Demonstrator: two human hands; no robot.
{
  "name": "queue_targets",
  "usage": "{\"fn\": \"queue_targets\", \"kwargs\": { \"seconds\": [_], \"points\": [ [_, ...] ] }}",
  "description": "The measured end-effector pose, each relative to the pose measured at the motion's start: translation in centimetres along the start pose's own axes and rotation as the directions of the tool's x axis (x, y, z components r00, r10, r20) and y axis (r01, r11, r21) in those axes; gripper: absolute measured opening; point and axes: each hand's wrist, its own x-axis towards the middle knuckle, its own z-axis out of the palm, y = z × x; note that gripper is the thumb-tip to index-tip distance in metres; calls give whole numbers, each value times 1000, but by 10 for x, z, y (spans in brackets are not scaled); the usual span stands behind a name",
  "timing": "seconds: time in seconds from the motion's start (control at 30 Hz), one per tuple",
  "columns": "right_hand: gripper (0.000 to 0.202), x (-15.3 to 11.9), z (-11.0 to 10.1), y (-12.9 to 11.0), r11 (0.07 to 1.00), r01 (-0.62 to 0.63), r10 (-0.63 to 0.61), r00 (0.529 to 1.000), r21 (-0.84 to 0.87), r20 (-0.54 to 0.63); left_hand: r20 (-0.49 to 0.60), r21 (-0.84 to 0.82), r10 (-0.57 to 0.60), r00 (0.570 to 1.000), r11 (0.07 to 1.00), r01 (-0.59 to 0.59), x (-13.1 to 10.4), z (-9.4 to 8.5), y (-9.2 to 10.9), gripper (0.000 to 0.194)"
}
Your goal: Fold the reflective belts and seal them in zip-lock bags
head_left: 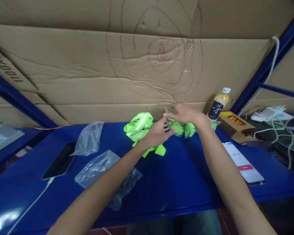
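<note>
My left hand (158,133) reaches over the blue table with its fingers spread, beside a loose bundle of neon-green reflective straps (138,126). Loose green ends hang out below the wrist. Above and to the right, my right hand (187,114) points leftward, fingers apart. Beneath it lie a bagged green bundle (177,129) and another bagged green bundle (189,130), both in clear plastic and partly covered by my hand and arm. A bit of clear plastic shows by my right fingertips; whether they touch it I cannot tell.
Two crumpled clear bags, one bag (89,138) near a dark charging phone (60,160), lie left. To the right are a bottle (218,104), an open cardboard box (236,127), a lit phone (243,163) and tangled white cables (279,120). Cardboard (88,71) walls the back.
</note>
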Motion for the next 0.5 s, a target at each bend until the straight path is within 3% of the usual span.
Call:
{"fn": "queue_targets", "kwargs": {
  "seconds": [0.1, 0.23, 0.37, 0.5],
  "points": [
    [61, 3, 3, 0, 1000, -13, 9, 986, 24, 166, -8, -196, 29, 1000, 980, -30, 4, 0, -6, 49],
    [65, 12, 19, 5, 999, -48, 47, 988, 7, 148, -124, -361, -3, 992, 932, -42, 10, -16, -4, 46],
    [62, 15, 28, 9, 996, -79, 74, 993, 50, 87, -170, -280, 73, 983, 952, -119, 9, -43, 16, 32],
    [53, 8, 20, 20, 977, -85, 60, 989, 194, 133, -232, -168, 175, 957, 962, -217, 3, -65, 42, 25]
  ]
}}
